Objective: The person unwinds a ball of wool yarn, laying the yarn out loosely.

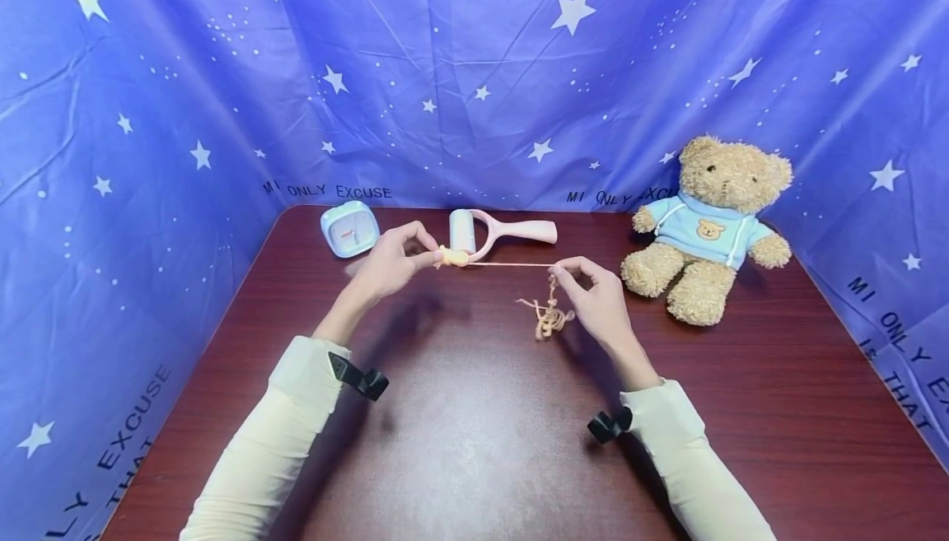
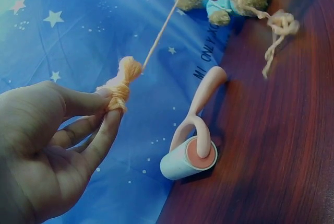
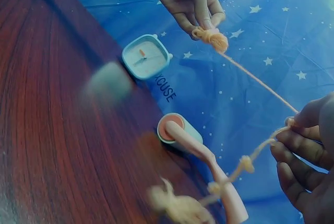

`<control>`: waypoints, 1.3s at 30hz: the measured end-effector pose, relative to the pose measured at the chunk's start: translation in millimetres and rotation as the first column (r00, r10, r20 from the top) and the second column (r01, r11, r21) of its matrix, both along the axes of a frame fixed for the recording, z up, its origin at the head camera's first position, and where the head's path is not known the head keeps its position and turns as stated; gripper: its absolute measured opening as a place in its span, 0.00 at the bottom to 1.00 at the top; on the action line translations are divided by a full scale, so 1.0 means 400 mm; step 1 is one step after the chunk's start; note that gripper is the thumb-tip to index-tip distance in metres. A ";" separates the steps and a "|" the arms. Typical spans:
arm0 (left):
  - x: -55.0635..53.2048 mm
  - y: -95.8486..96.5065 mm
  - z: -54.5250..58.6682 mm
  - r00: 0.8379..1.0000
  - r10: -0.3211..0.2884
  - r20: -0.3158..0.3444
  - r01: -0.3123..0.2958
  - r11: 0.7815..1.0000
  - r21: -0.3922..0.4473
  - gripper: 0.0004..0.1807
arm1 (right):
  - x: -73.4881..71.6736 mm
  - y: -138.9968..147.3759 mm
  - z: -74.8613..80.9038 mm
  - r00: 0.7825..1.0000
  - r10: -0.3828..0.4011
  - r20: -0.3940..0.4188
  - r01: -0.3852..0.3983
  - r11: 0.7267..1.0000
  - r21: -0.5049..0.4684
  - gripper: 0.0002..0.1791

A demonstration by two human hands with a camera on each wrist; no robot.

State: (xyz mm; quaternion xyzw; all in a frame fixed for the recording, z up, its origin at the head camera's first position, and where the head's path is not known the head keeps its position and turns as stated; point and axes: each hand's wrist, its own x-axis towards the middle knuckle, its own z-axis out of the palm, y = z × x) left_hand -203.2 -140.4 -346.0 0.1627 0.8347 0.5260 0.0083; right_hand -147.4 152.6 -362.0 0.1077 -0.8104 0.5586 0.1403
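Observation:
My left hand pinches a small wound bundle of peach-orange yarn between thumb and fingertips. From the bundle a single strand runs straight and taut to my right hand, whose thumb and fingers pinch it. Below the right fingers dangles a knotted, tangled tail of yarn, with several knots and loose ends. Both hands are held up over the table, apart from each other, and the strand spans the gap. In the right wrist view the tail's lower end is blurred.
A pink-handled lint roller lies at the table's back, behind the strand. The light-blue clock stands beyond my left hand. To the right sits a teddy bear in a blue top. A starry blue curtain borders the dark red table.

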 end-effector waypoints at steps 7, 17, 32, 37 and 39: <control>0.002 0.001 0.003 1.000 0.004 -0.005 -0.004 1.000 -0.004 0.05 | 0.007 0.013 0.003 1.000 -0.027 -0.004 0.027 1.000 -0.008 0.08; -0.001 0.002 0.003 1.000 0.012 -0.009 -0.013 1.000 -0.015 0.05 | 0.012 0.023 0.007 1.000 -0.013 -0.026 0.012 1.000 -0.012 0.08; 0.001 -0.005 0.005 1.000 0.007 -0.002 -0.007 0.999 -0.031 0.05 | 0.007 0.049 0.019 0.991 -0.132 -0.005 0.132 0.991 -0.027 0.09; 0.001 -0.004 0.006 1.000 0.005 -0.005 -0.005 0.999 -0.036 0.05 | 0.009 0.057 0.019 0.987 -0.158 -0.010 0.157 0.987 -0.014 0.09; 0.001 -0.004 0.007 1.000 0.006 -0.004 -0.006 0.999 -0.031 0.05 | 0.009 0.061 0.019 0.986 -0.168 -0.010 0.168 0.986 -0.012 0.09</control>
